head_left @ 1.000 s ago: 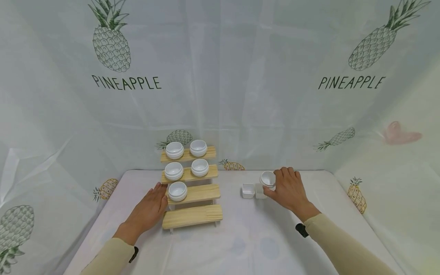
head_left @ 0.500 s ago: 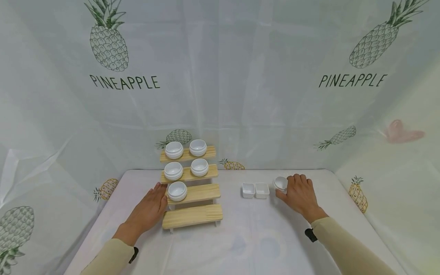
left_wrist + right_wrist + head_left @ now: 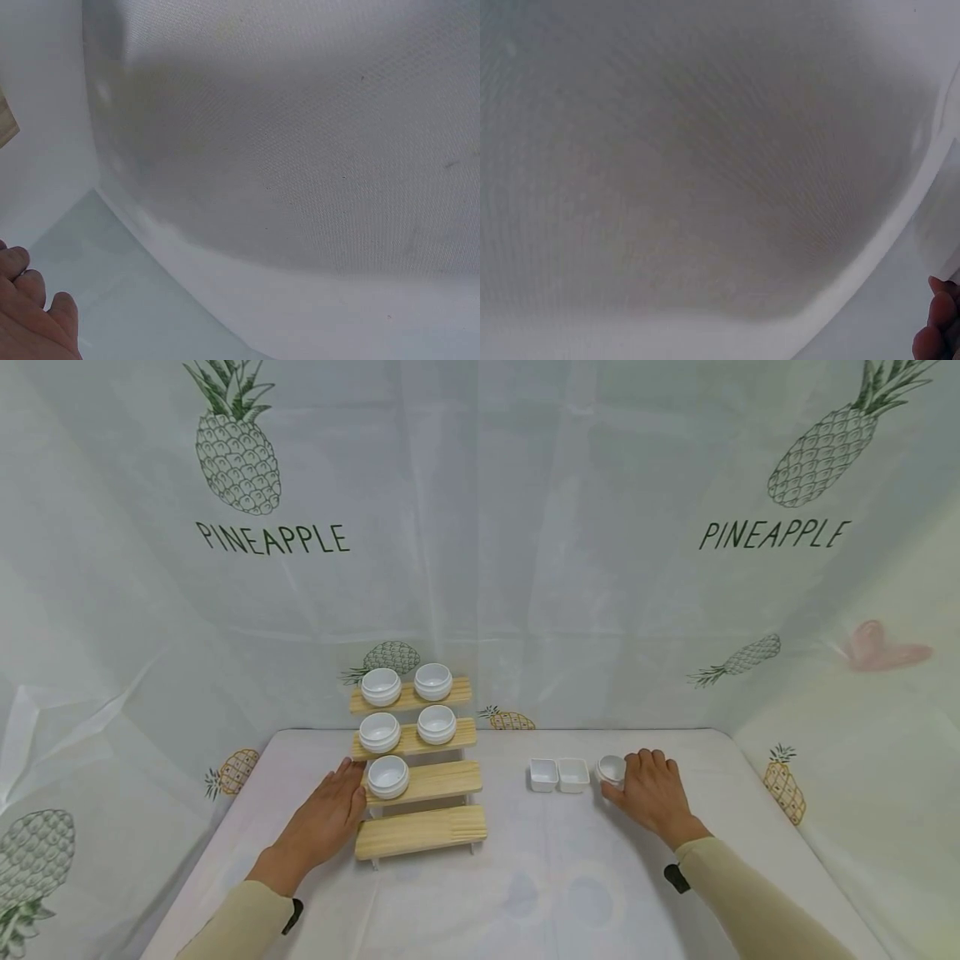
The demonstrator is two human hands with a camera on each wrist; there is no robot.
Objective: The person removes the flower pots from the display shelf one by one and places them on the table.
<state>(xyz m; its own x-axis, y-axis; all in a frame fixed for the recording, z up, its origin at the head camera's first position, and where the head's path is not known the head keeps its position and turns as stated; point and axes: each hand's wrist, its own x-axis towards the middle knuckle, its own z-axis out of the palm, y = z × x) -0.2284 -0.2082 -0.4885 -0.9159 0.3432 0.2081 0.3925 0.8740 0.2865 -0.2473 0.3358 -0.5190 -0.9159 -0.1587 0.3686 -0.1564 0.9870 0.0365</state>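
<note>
- Small round white bowl (image 3: 611,767): it stands on the table just right of the wooden stepped rack's neighbours, the two square dishes, and well to the right of the rack itself. It is the smallest thing here but the one in hand. It looks like glazed ceramic or hard plastic, so probably light, stiff and smooth, likely slippery at the wall and liable to chip if it is knocked against the dishes. The rim and outer wall, taken between thumb and fingers, seem the best hold.
- Table (image 3: 525,893): covered in a pale cloth, it carries the rack at its left middle.
- Wooden stepped rack (image 3: 417,777): four steps; two white bowls sit on the top step, two on the second, one (image 3: 387,776) on the left of the third, and none shows on the lowest.
- Left hand (image 3: 324,821): flat and relaxed on the table, fingers straight, fingertips touching the rack's left side by the third step; it holds nothing.
- Right hand (image 3: 654,795): well right of the rack, its thumb and fingers curl round the small round white bowl, holding it at table level.
- Two square dishes (image 3: 558,774): side by side, between the rack and the bowl, touching each other.
</note>
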